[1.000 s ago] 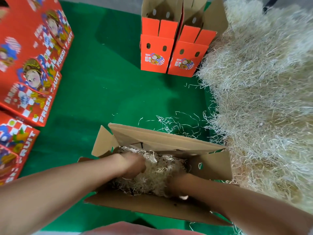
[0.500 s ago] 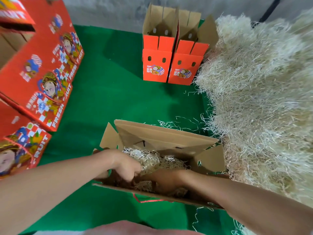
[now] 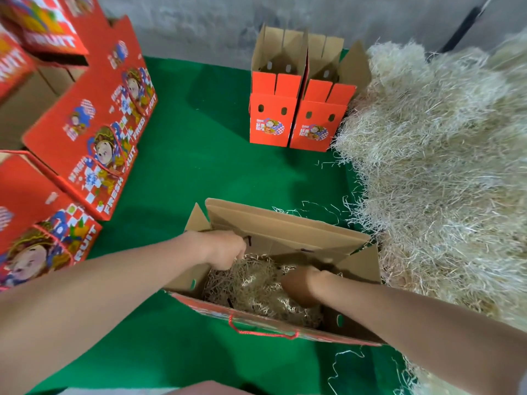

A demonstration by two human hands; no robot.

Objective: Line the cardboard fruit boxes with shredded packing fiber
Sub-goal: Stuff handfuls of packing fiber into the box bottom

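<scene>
Left hand (image 3: 225, 249) clutches wiry shredded fiber (image 3: 256, 289) inside corrugated box (image 3: 285, 228); right hand (image 3: 299, 286) half-buried, grip unclear

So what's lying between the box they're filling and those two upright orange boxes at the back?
In the head view, only bare green mat, plus a few stray fibre strands near the open box.

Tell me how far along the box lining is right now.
Done: the near open box already holds a layer of shredded fiber. In hand: the left hand and right hand are both down in that fiber; their grip is hidden. Left: two open boxes stand at the far end by the fiber pile; their insides don't show, so they probably still need lining.
</scene>
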